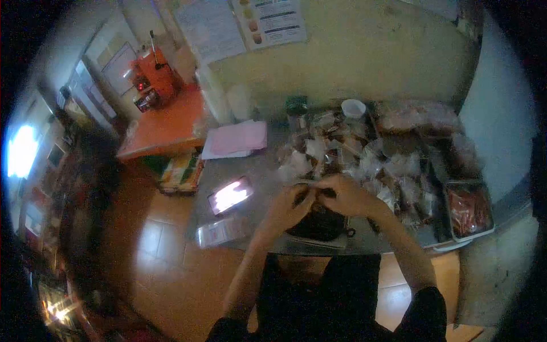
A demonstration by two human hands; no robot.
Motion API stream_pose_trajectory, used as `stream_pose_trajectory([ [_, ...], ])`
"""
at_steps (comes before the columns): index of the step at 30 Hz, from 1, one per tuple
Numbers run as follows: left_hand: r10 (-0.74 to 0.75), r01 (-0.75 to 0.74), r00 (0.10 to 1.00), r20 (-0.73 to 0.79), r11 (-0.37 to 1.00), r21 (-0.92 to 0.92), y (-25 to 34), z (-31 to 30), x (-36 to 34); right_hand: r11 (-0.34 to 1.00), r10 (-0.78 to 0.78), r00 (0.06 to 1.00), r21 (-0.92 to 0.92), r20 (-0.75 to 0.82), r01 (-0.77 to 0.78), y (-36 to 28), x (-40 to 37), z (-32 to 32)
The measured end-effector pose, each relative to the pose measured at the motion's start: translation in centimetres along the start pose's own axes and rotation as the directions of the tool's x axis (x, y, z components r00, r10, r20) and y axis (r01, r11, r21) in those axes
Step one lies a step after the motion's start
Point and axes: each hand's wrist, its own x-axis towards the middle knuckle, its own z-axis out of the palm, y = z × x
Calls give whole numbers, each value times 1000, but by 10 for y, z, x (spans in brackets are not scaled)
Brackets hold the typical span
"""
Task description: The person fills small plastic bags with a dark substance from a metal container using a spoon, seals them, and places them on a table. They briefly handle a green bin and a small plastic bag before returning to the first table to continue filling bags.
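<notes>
My left hand [292, 206] and my right hand [346, 196] meet at the fingertips near the front of the grey table [262, 176]. Both have their fingers bent and pinched around something pale and thin, too small and blurred to name. Directly below them lies a dark, rounded object [322, 225] on a light flat piece at the table's front edge. Just behind the hands are crumpled clear plastic bags [299, 165]. To the left of my left hand rests a phone [231, 195] with a bright screen.
Many small bags [407, 194] cover the table's right side, beside a tray of reddish packets [470, 210]. A white bowl [353, 108] sits at the back. Pink paper [236, 139] and a clear packet [221, 232] lie left. An orange machine [155, 77] stands on an orange counter [168, 122].
</notes>
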Motion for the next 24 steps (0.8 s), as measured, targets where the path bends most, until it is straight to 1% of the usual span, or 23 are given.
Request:
stream_pose_trajectory([
  [2, 15, -15, 998, 67, 1000, -9, 10, -8, -1, 991, 114, 992, 60, 52, -117, -8, 2, -9],
  [3, 39, -40, 999, 37, 999, 30, 8, -7, -1, 981, 169, 982, 86, 81, -176, -10, 3, -12],
  [5, 89, -86, 996, -20, 990, 108, 3, -1, -1, 978, 207, 977, 33, 43, -208, -10, 4, -6],
  [6, 64, -57, 997, -33, 982, 179, 1, 2, -1, 974, 225, 974, 6, 23, -225, -8, 4, -4],
  [8, 21, -1, 998, -61, 948, 317, -1, 4, 2, 961, 254, 963, -87, -88, -261, -3, -1, 1],
  [9, -23, 42, 998, -64, 944, 326, 4, 3, 2, 950, 263, 954, -132, -146, -282, -3, -3, 1],
  [11, -121, 138, 990, -73, 930, 342, 15, 0, -2, 937, 243, 959, -220, -143, -270, -10, -6, 1],
  [12, -127, 141, 990, -63, 897, 419, 16, 0, -2, 928, 231, 963, -264, -139, -261, -13, -6, 0],
  [14, -139, 140, 989, -45, 814, 563, 16, -1, 0, 893, 202, 962, -368, -184, -258, -4, -10, 12],
  [15, -157, 151, 987, -37, 816, 559, 19, -4, 0, 871, 186, 961, -417, -205, -258, -3, -12, 16],
  [17, -191, 173, 981, -24, 817, 550, 27, -12, 2, 887, 132, 948, -392, -288, -243, -7, -16, 15],
  [18, -114, 118, 993, -35, 887, 447, 24, -11, 3, 896, 102, 939, -381, -329, -231, -12, -17, 11],
  [19, -39, 56, 998, -56, 939, 339, 18, -9, 4, 929, 140, 935, -284, -326, -237, -21, -15, 5],
  [21, 28, -16, 998, -53, 976, 216, 13, -9, 6, 964, 217, 926, -81, -310, -253, -39, -10, -8],
  [23, 16, -17, 1000, 7, 983, 184, 12, -10, 7, 970, 237, 935, 18, -265, -241, -31, -12, -7],
  [24, 30, -28, 1000, -5, 983, 179, 13, -10, 7, 969, 245, 939, 68, -241, -236, -26, -14, -5],
])
